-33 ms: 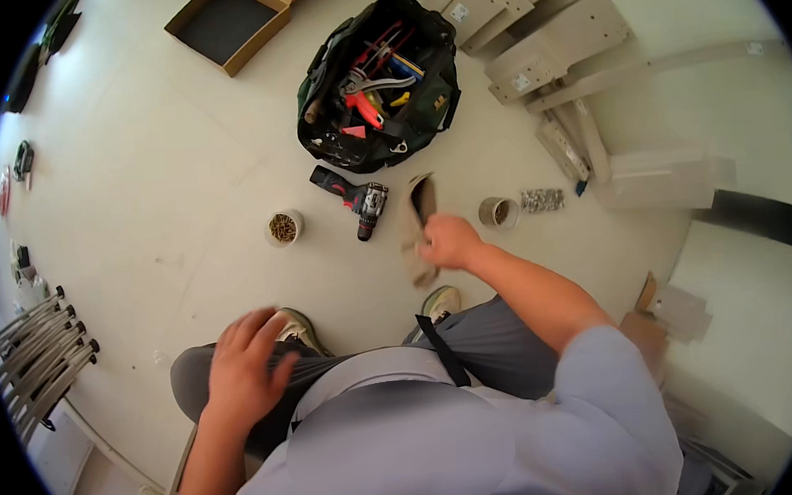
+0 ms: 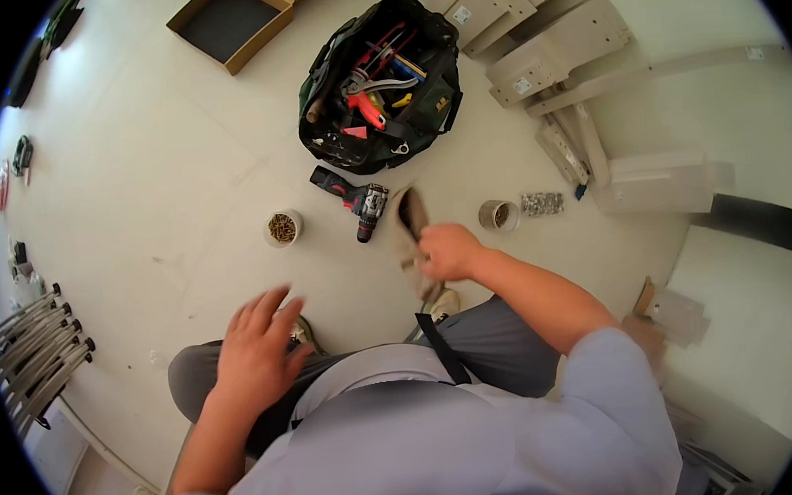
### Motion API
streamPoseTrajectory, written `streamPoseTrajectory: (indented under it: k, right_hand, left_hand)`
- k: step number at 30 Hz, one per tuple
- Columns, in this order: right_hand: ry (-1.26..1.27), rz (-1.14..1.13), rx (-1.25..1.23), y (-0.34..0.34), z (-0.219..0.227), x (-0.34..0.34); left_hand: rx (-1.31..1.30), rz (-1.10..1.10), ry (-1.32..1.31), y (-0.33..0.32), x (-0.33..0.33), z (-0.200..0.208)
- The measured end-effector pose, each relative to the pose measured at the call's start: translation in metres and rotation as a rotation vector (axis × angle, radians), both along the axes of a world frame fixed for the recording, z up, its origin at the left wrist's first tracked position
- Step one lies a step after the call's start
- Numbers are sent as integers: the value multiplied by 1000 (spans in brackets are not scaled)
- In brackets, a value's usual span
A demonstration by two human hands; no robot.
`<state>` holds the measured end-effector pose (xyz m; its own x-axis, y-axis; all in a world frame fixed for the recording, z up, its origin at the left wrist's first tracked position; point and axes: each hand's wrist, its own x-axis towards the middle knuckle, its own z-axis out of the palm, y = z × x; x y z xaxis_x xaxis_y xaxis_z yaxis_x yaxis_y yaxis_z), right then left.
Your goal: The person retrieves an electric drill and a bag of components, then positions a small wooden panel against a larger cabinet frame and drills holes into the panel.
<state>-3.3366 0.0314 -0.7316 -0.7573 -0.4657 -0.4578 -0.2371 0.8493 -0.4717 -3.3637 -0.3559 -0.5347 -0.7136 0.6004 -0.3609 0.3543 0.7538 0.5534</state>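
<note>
So our right hand (image 2: 450,251) has its fingers curled around the side of a soft tan pouch (image 2: 406,233), with its dark mouth facing up and away from us; it's a bit blurry, so we can't tell if anything's inside. The left hand (image 2: 260,347) is over our left thigh, fingers loosely spread, nothing visible in them. The pouch sits between the drill (image 2: 353,200) and our right shoe (image 2: 445,305). What worries us: a grip on one side only could let floppy cloth fold or twist, and if there's anything loose in there it might tip out. A wide swing left could knock the drill or the cup of brassy screws (image 2: 284,227), and a careless elbow out right might catch the other clear cup (image 2: 499,215) by the small-parts packet (image 2: 541,203). Neither cup seems to have a lid, so a bump would probably mean a spill. As for room, the dark tool bag (image 2: 432,119) closes things off ahead, the beige panels (image 2: 575,43) crowd the far right, and our knees frame the near side. Best open stretch is the pale floor (image 2: 176,172) out left, past the screws.
</note>
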Motion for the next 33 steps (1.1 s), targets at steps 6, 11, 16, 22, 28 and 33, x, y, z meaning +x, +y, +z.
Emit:
streamPoseTrajectory:
  k: [6, 11, 16, 22, 28, 33]
  right_hand:
    - [87, 473, -453, -82, 131, -14]
    - [-198, 167, -936, -88, 87, -44]
    - [-275, -776, -514, -50, -110, -88]
    - [-254, -1401, -206, -123, -201, -56]
    - [-251, -1437, -302, -130, -226, -61]
    - [-530, -1560, -654, -86, -204, -59]
  left_hand:
    - [5, -337, 240, 55, -10, -20]
    - [-296, -383, -165, 25, -6, -44]
    - [-309, -411, -101, 6, 20, -74]
    - [-286, -310, -151, 3, 44, -61]
    - [-225, -294, -105, -2, 83, -91]
    - [-217, -324, -215, 4, 62, -86]
